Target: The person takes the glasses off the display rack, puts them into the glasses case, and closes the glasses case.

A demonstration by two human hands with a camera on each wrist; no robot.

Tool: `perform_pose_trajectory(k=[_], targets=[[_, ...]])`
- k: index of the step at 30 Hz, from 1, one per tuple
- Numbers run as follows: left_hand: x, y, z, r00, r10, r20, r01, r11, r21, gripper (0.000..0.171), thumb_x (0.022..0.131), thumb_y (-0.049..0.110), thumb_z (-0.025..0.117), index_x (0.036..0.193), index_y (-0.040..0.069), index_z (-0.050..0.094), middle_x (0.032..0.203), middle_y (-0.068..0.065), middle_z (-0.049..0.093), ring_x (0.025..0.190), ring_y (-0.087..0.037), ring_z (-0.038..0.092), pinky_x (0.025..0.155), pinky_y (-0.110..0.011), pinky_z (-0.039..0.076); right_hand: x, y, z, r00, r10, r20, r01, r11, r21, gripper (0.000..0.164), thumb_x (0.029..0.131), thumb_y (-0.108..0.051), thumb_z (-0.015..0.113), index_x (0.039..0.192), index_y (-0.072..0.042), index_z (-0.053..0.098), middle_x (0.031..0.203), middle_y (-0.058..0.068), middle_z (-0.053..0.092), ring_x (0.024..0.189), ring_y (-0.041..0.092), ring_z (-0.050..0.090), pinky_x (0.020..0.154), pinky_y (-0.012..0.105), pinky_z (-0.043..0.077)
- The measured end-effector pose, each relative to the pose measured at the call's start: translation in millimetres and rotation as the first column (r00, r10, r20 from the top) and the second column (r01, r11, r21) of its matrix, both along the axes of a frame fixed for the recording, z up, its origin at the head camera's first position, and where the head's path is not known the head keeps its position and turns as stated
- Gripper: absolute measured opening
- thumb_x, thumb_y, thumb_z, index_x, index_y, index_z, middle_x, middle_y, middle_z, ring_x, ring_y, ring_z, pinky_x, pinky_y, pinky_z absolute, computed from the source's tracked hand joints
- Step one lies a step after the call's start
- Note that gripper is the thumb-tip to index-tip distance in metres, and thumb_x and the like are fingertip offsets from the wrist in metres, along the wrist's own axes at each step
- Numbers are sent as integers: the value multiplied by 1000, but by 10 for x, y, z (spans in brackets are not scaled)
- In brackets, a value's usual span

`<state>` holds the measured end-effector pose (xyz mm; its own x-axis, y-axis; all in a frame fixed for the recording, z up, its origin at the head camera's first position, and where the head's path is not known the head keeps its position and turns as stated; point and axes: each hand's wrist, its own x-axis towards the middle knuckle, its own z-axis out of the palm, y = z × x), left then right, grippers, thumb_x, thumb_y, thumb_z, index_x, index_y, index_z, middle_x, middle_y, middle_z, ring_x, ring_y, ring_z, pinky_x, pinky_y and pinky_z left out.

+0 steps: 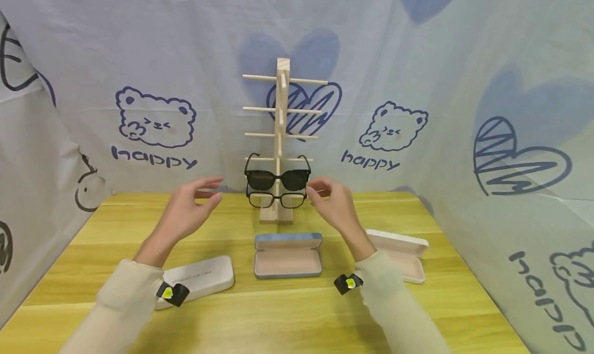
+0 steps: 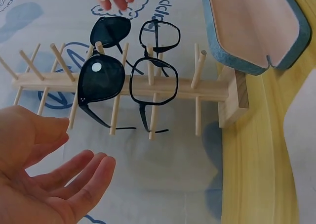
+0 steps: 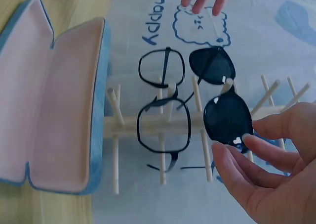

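Observation:
Dark sunglasses (image 1: 278, 179) rest on a peg of the wooden glasses rack (image 1: 281, 96), folding arms spread toward the back. Just below hang clear black-framed eyeglasses (image 1: 292, 200). My right hand (image 1: 331, 200) is at the right edge of the sunglasses, bent fingers spread around the lens rim; in the right wrist view its fingertips (image 3: 246, 141) overlap the dark lens (image 3: 228, 122). My left hand (image 1: 190, 204) hovers left of the rack, apart from both pairs, with thumb and fingers spread and nothing between them.
In front of the rack lies an open blue case (image 1: 287, 263) with a pale pink lining. A closed white case (image 1: 209, 276) sits partly under my left forearm. Behind my right forearm is an open white case (image 1: 403, 253). Printed cloth (image 1: 213, 44) surrounds the wooden table (image 1: 260, 318).

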<state>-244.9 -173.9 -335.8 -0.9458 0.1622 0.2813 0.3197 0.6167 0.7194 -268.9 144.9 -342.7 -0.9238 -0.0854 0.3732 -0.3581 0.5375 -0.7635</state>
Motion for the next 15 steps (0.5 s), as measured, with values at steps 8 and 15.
perform_pose_trajectory(k=[8,15], targets=[[-235,131,23,1000,-5,-10,5,1000,25,43,107,21,55,149,13,54,146,-22,59,126,-44,63,94,-55,59,-138,62,52,997,-49,51,50,998,-22,42,101,-22,66,141,-10,58,118,19,74,100,33,75,82,41,64],[-373,268,42,999,-49,24,47,995,88,44,108,20,54,151,11,52,147,-24,57,126,-43,63,94,-50,61,-257,39,49,998,-16,68,19,999,-45,41,105,-27,60,143,-10,59,125,21,72,96,34,75,82,40,64]])
